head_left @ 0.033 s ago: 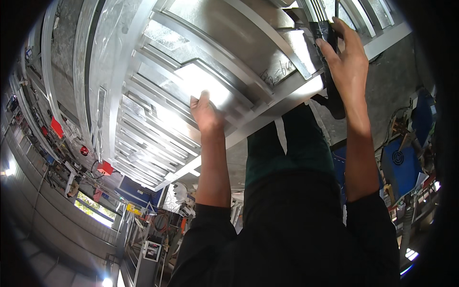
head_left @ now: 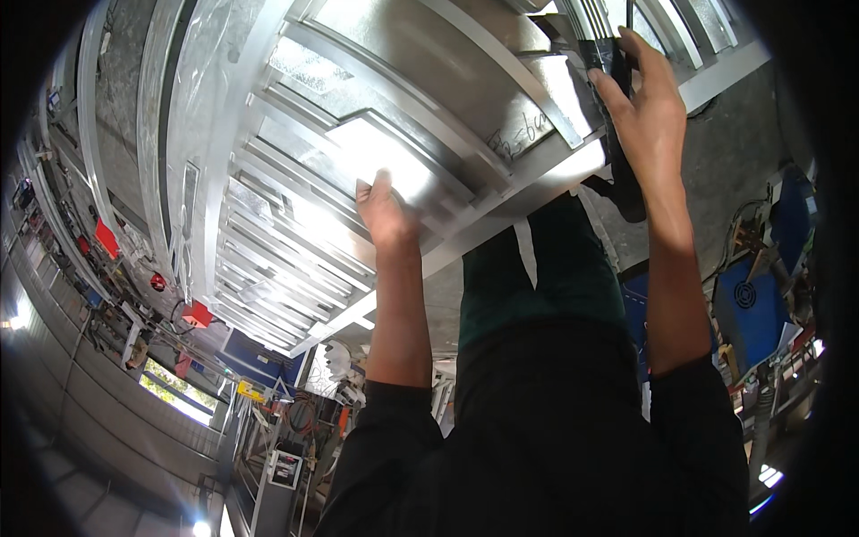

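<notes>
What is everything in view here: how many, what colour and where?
Frame: one, silver, top centre
Slats: many, silver, across the frame
Tool: one, mostly black, upper right
Red blocks: at least two, red, left
Blue panels: at least two, blue, right
Window: one, bright, lower left
Clutter: uncounted, mixed, lower left, too small to name
Trousers: one pair, dark green, centre
Shirt: one, black, bottom centre
Left hand: one, bare, over the frame
Right hand: one, bare, gripping the tool

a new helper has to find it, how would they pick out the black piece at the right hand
Find the big silver metal frame with many parallel bars. Follow its near edge right to the person's right hand. The long black piece held there has a rounded lower end, unlike the silvery bars beside it.
</notes>
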`<action>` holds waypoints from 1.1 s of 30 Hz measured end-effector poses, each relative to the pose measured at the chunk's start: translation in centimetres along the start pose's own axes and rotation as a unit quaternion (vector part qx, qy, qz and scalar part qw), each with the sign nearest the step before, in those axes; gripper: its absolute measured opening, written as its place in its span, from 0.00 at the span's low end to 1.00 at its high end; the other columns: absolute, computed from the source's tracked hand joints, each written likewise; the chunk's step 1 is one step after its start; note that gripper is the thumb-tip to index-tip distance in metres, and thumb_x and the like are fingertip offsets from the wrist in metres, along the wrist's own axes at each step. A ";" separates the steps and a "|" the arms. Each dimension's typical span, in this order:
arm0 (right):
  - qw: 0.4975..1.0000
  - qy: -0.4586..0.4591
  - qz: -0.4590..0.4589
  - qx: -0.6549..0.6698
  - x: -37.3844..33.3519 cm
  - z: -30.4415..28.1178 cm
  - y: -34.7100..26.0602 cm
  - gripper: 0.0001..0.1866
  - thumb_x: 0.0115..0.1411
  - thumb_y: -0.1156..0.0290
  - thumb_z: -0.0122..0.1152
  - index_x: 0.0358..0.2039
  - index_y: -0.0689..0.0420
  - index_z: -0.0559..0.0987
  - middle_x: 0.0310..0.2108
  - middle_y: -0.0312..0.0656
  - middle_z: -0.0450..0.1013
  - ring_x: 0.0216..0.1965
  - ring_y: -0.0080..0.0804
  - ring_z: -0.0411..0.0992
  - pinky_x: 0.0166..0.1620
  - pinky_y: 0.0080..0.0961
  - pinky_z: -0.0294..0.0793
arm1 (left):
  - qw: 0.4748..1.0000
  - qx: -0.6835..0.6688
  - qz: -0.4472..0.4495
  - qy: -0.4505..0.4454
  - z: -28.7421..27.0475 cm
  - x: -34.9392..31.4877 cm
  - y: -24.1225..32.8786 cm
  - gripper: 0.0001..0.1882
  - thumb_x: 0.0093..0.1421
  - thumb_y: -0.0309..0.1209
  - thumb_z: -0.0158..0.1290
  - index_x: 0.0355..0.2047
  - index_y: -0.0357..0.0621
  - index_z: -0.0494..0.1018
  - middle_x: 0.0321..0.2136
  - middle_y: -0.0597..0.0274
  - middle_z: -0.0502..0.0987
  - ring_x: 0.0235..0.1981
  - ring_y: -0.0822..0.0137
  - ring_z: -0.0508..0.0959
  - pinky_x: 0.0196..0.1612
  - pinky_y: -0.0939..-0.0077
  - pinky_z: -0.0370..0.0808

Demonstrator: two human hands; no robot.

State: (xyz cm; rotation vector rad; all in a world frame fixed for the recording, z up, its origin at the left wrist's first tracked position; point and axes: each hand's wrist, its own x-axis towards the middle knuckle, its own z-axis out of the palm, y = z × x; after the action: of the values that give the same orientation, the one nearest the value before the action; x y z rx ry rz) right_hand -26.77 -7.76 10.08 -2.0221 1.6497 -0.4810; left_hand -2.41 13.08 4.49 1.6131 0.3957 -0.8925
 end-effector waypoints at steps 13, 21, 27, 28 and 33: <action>0.992 -0.067 0.087 0.055 4.0 -0.3 -1.1 0.40 0.49 0.74 0.66 0.63 0.64 0.63 0.42 0.57 0.73 0.45 0.52 0.74 0.50 0.37 0.72 | 1.000 0.009 -0.016 -0.009 0.9 -1.0 1.0 0.13 0.61 0.21 0.53 0.46 0.44 0.71 0.41 0.65 0.77 0.45 0.66 0.76 0.52 0.64 0.75; 0.788 -0.268 -0.008 0.554 0.1 -4.5 -0.1 0.23 0.60 0.64 0.62 0.52 0.62 0.73 0.40 0.45 0.76 0.38 0.31 0.76 0.41 0.27 0.76 | 0.999 -0.011 0.014 -0.038 0.1 -0.6 0.2 0.12 0.62 0.19 0.51 0.47 0.41 0.71 0.41 0.60 0.77 0.46 0.63 0.77 0.52 0.63 0.77; 0.545 -0.534 0.111 0.638 -4.2 0.1 -4.1 0.21 0.63 0.56 0.57 0.45 0.61 0.75 0.30 0.37 0.75 0.29 0.20 0.72 0.32 0.21 0.73 | 0.993 -0.087 -0.045 -0.061 0.6 0.1 0.5 0.16 0.63 0.19 0.51 0.52 0.36 0.72 0.49 0.53 0.78 0.48 0.54 0.79 0.53 0.57 0.79; 0.513 -0.552 0.160 0.638 -4.6 0.3 -4.5 0.19 0.64 0.56 0.56 0.44 0.60 0.75 0.29 0.37 0.75 0.29 0.20 0.72 0.31 0.21 0.72 | 0.989 -0.125 -0.069 -0.048 0.8 0.2 0.6 0.15 0.63 0.19 0.52 0.51 0.38 0.73 0.47 0.53 0.78 0.48 0.55 0.79 0.52 0.58 0.79; 0.487 -0.541 0.253 0.637 -5.5 2.0 -6.1 0.21 0.66 0.52 0.53 0.41 0.60 0.75 0.27 0.39 0.76 0.26 0.23 0.72 0.31 0.20 0.73 | 1.000 -0.009 -0.004 -0.014 0.7 -0.3 0.1 0.15 0.63 0.18 0.50 0.50 0.41 0.73 0.46 0.57 0.79 0.47 0.60 0.79 0.52 0.60 0.79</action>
State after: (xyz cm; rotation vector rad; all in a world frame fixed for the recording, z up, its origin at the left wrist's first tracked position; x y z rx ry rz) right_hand -21.90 -1.15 12.03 -0.3018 0.4834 -0.0184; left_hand -2.75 12.42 4.79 1.5829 0.3894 -0.9138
